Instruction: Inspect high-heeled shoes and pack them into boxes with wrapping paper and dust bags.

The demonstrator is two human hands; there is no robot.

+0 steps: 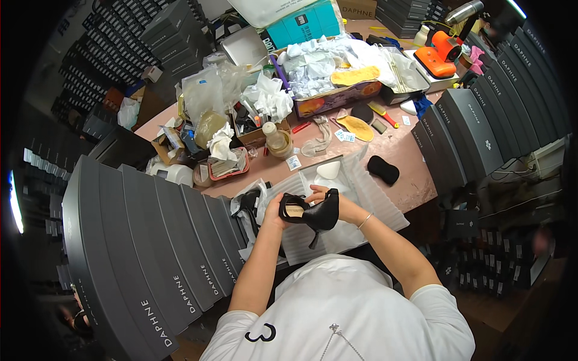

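A black high-heeled shoe (323, 213) is held up in front of my chest, its pale insole facing up and its thin heel pointing down toward me. My left hand (275, 212) grips its left end. At the right end my right hand (342, 206) holds the tall back part, partly hidden by it, with some fingers showing beyond the far edge. Below lie a white foam sheet (383, 206) and thin tissue. A white rounded pad (327, 170) rests just beyond my hands. Black straps, seemingly of another shoe (245, 204), sit in wrapping at my left.
Stacks of dark grey shoe boxes rise at the left (144, 240) and right (463, 132). On the pink table (415, 186) are a black oval pad (383, 170), a bottle (277, 141), yellow insoles (356, 128), a box of crumpled white paper (337, 99) and an orange device (438, 57).
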